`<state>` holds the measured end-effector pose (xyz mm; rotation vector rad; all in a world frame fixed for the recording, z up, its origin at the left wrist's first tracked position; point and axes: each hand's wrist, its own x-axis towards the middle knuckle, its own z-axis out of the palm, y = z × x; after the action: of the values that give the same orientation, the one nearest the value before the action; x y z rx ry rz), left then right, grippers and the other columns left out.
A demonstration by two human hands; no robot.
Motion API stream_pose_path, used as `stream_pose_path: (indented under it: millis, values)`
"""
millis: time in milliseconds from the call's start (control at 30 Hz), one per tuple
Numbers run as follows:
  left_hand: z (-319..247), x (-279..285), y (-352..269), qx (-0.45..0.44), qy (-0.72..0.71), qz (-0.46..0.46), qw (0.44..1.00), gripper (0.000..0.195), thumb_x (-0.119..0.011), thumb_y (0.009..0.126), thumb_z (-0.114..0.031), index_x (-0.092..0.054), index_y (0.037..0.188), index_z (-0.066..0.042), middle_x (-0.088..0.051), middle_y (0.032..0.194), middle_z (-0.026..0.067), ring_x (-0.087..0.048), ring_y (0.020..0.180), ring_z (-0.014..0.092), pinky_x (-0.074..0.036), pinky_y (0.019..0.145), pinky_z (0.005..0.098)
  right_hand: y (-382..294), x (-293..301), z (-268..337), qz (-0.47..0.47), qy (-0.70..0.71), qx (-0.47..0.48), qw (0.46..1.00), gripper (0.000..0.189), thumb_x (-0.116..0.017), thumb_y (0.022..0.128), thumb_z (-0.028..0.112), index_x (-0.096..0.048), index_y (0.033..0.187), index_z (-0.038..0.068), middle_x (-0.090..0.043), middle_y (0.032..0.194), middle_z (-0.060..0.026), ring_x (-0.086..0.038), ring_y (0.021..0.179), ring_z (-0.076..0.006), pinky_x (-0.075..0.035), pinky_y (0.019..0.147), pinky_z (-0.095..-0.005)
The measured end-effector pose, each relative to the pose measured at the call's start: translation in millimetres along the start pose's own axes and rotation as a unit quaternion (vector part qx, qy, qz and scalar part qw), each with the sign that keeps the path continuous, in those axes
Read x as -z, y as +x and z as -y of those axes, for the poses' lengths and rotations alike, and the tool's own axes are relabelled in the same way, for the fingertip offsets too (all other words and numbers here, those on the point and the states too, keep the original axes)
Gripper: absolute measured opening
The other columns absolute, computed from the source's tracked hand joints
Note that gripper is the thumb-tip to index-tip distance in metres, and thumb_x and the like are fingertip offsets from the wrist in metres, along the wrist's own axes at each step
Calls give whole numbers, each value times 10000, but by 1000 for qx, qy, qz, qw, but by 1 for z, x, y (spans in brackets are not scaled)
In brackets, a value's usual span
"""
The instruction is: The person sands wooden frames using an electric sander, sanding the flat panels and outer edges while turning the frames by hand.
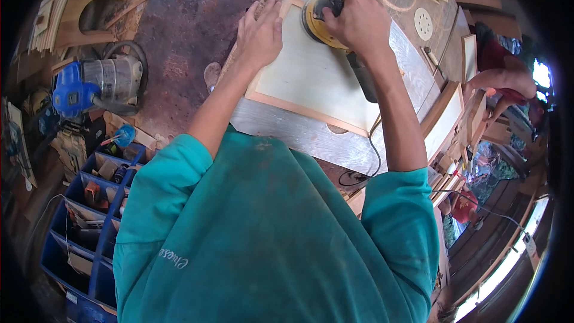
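Observation:
A yellow and black random orbital sander [316,20] is in the grip of my right hand [361,22]. Its pad rests on the far part of a pale wooden panel [305,83] edged with a thin reddish-brown wood frame. From the sander's rear hangs a dark dust canister [362,80], and a black cord [376,148] runs down near the panel's right corner. My left hand [260,36] lies palm down along the panel's left frame edge, fingers slightly spread, holding nothing. Beneath the panel is a grey wood-grained board [273,119] on the workbench.
A perforated sanding disc [423,24] and a wooden-handled tool [431,57] lie right of the board. More framed panels [444,121] stand at right, near a person [502,67]. Left on the floor are a blue shop vacuum [76,89] and a blue compartment bin [96,251].

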<state>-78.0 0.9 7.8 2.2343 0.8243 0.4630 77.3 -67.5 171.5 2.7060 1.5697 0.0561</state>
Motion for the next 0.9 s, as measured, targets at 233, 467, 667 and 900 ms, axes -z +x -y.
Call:
stream_pose_path:
  millis: [233,467,667,900]
  values:
    - [3,-2,0,-10,-27,-18,999,466,-459,1049,-230,-550,1476,-65,-489,1585,87,-383,1449,407,-293,1193,539,6,-4,4,-23,5,31,999,373,-743,793,315,-652,1114,149,-658,996,-244,-687,882,-452,-571,762,-523]
    - [4,-7,-2,-14,-5,-49,999,463,-478,1041,-256,-579,1466,-101,-523,1561,62,-415,1432,388,-316,1180,526,0,3,-20,27,5,0,1000,382,-744,816,360,-680,1147,180,-666,1016,-223,-700,905,-455,-590,769,-514]
    - [7,-6,-1,-19,-16,-49,999,476,-477,1029,-262,-586,1457,-84,-537,1547,70,-426,1429,380,-315,1183,519,23,-14,0,-38,101,28,994,307,-686,766,218,-656,1020,48,-666,993,-318,-669,932,-466,-561,798,-549]
    - [6,-2,-1,-45,34,-5,998,568,-504,1046,-317,-479,1485,41,-451,1576,209,-342,1457,468,-269,1208,555,11,-9,-22,-126,116,-47,984,337,-648,798,205,-660,1090,37,-647,1077,-331,-652,973,-480,-551,816,-558]
